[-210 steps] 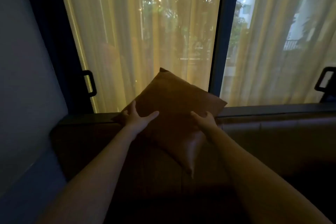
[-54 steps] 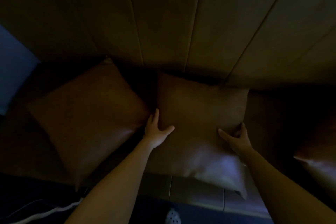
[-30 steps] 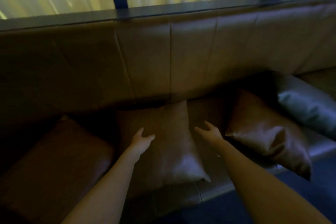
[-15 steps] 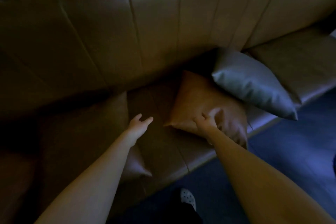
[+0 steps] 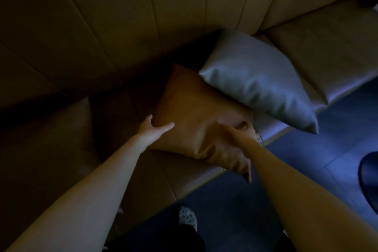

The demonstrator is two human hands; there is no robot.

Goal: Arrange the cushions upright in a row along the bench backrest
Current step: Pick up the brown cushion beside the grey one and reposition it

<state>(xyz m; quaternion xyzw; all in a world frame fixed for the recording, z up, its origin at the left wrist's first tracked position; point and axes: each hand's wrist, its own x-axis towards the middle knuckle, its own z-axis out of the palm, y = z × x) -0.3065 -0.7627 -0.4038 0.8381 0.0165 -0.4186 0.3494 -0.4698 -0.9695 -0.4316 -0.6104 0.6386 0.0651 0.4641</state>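
A brown leather cushion (image 5: 196,112) lies tilted on the bench seat (image 5: 184,178), its near corner hanging past the seat's front edge. My left hand (image 5: 152,129) presses against its left edge with fingers spread. My right hand (image 5: 241,132) grips its crumpled right side. A grey cushion (image 5: 259,77) leans on the brown one's far right corner, against the padded backrest (image 5: 143,16). Another brown cushion (image 5: 67,129) sits in shadow at the left.
The bench seat continues to the upper right (image 5: 331,47). Blue-grey floor (image 5: 306,170) lies in front of the bench. A dark round object (image 5: 370,178) shows at the right edge. My spotted slipper (image 5: 187,218) stands by the bench front.
My left hand has moved right onto the brown cushion's left edge. My right hand has closed further into its right side. The view has shifted closer over this cushion.
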